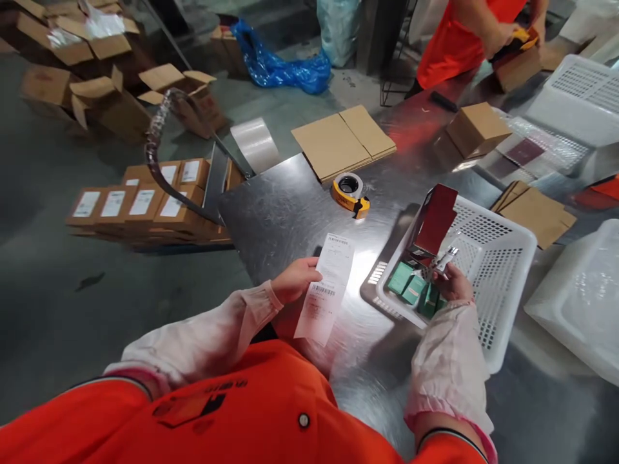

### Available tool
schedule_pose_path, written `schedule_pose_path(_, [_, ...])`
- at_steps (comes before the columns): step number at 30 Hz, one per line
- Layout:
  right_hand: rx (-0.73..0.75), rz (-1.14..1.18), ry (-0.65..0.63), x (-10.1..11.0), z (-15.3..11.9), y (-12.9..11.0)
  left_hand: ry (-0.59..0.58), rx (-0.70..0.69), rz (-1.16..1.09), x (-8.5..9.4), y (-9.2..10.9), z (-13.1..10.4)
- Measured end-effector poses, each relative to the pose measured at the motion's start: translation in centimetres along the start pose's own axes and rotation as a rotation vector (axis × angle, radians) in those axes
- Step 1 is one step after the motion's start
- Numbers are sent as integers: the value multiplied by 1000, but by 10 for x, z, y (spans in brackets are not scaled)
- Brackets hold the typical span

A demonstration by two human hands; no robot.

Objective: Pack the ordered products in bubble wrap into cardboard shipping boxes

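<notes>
You're holding a slip and picking from the basket.
Your left hand (294, 278) is pinching the long white printed paper slip (325, 290) by its edge over the scratched steel table (280, 206); your right hand (452, 282) is gripping a small silvery packet (445, 259) inside the white perforated plastic basket (503, 258), just above the small green boxes (413, 289). The dark red box (435, 219) is leaning tilted right beside your fingers, so brushing it could topple it; the thin slip could slide loose.

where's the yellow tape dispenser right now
In the head view, the yellow tape dispenser sits on the steel table, up and centre, just below the flattened brown cardboard sheets and left of the white plastic basket.
</notes>
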State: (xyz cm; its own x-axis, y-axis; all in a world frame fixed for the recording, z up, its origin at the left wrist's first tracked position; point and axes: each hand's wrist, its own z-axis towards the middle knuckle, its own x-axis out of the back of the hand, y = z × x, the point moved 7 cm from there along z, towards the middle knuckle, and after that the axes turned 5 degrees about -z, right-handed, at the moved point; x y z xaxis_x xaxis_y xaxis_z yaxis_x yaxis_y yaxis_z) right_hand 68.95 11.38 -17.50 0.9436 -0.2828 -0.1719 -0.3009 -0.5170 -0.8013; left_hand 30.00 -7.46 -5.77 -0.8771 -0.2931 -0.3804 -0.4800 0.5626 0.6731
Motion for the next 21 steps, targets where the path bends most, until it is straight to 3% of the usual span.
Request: schedule_pose_path(21, [-92, -3, 62, -3, -10, -3, -16, -13, 3, -4, 3, -1])
